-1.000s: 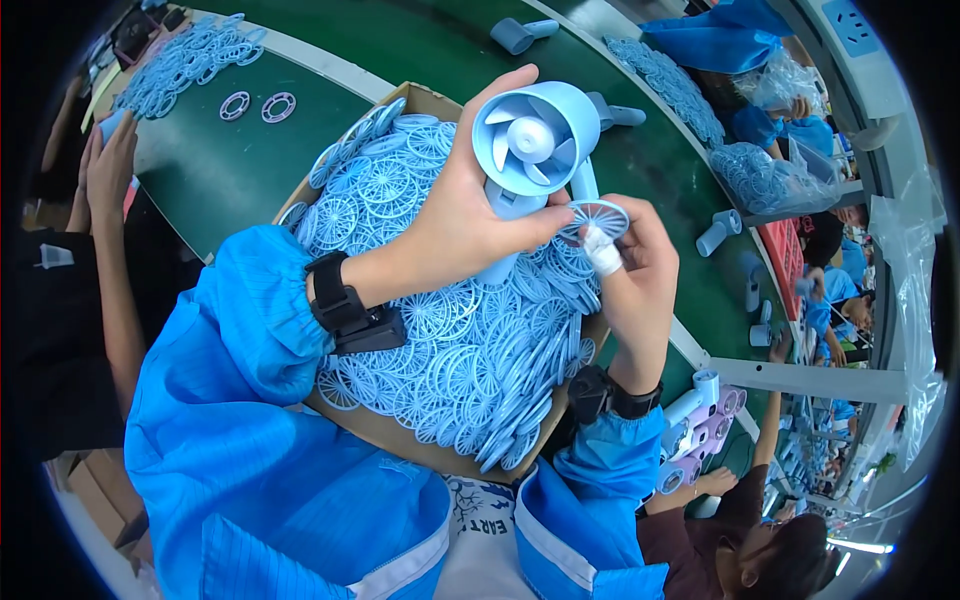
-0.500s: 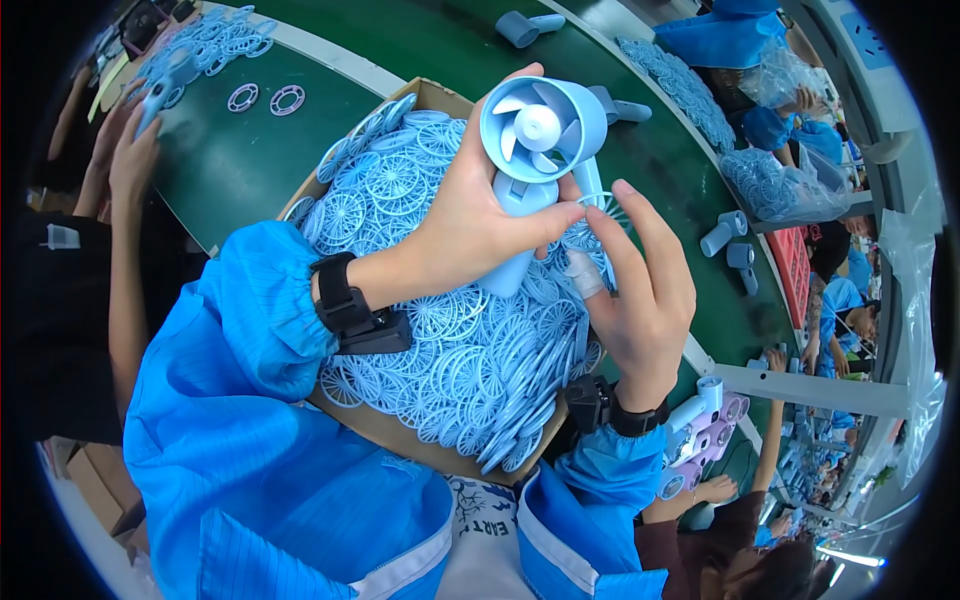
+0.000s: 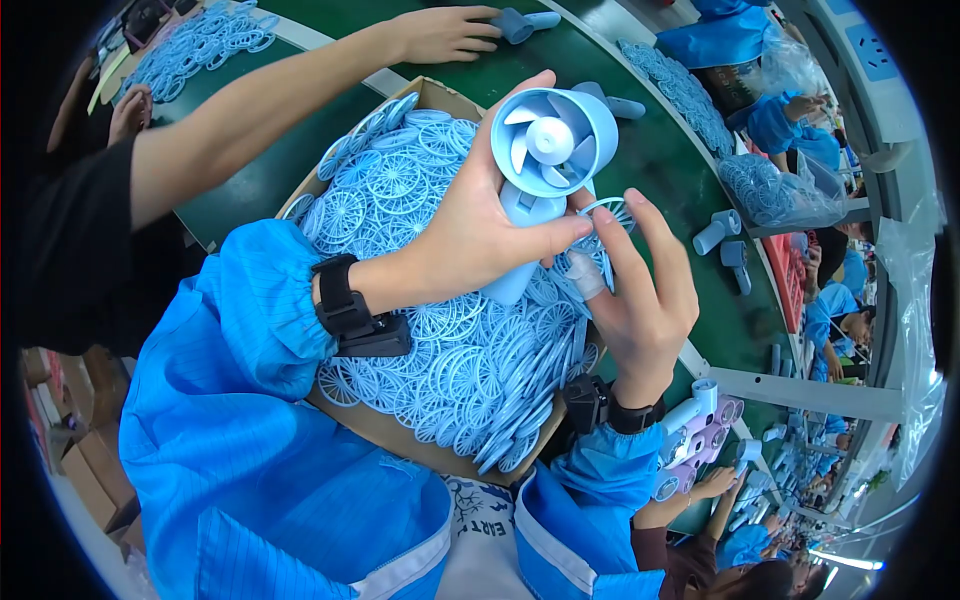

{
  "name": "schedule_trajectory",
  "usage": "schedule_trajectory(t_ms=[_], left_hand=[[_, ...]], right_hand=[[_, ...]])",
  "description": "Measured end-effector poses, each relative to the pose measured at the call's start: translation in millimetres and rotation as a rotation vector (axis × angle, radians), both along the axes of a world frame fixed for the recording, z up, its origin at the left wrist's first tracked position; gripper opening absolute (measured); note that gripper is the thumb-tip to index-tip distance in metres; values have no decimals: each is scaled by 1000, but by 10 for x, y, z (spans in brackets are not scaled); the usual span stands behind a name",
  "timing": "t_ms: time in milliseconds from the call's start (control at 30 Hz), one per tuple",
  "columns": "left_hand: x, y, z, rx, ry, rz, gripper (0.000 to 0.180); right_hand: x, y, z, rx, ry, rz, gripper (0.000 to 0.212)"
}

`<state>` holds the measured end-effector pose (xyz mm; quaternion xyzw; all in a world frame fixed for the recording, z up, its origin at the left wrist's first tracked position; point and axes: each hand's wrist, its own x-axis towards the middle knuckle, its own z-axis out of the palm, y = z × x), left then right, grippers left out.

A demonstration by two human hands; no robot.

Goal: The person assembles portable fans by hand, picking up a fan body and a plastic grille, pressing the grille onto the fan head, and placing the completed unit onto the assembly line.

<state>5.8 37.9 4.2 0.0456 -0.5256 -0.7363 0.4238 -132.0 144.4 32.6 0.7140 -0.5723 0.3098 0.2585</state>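
My left hand (image 3: pixel 470 220) is wrapped round a light-blue handheld fan (image 3: pixel 552 140), its white blades facing up and uncovered by any grille. Close beside the fan, my right hand (image 3: pixel 648 305) pinches a light-blue round spoked grille (image 3: pixel 618 210) by its edge. The thumb of that hand has a whitish wrap on it. Both hands are above a cardboard box (image 3: pixel 432 95) heaped with loose blue spoked grilles (image 3: pixel 400 180). The fan's handle is partly hidden by my left hand.
A co-worker's bare arm (image 3: pixel 270 90) stretches over the green table (image 3: pixel 320 125) towards a fan body (image 3: pixel 545 20) at the far edge. More fan bodies (image 3: pixel 715 232) lie to the right. Pink and blue fans (image 3: pixel 690 450) sit near another worker's hands.
A co-worker's arm has reached in from the left, covering where two pink rings lay. My fan has shifted slightly right and tilted; the grille in my right hand shows more.
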Motion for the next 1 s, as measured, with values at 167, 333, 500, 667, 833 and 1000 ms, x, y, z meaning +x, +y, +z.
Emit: schedule_trajectory(t_ms=[167, 333, 500, 667, 833, 1000], left_hand=[[-3, -12, 0, 114, -186, -92, 80], [24, 26, -13, -199, -496, -226, 75], [-2, 31, -62, -353, -448, -80, 78], [-6, 43, -25, -309, -435, -112, 79], [17, 45, -54, -340, -428, -79, 78], [16, 64, -44, -340, -452, -79, 78]], right_hand=[[37, 41, 3, -30, -169, -79, 46], [88, 12, 26, 53, -123, -92, 47], [93, 8, 38, 50, -59, -113, 47], [92, 24, 37, 36, -87, -131, 45], [156, 29, 47, 26, -107, -157, 43], [149, 26, 45, 35, -123, -156, 42]])
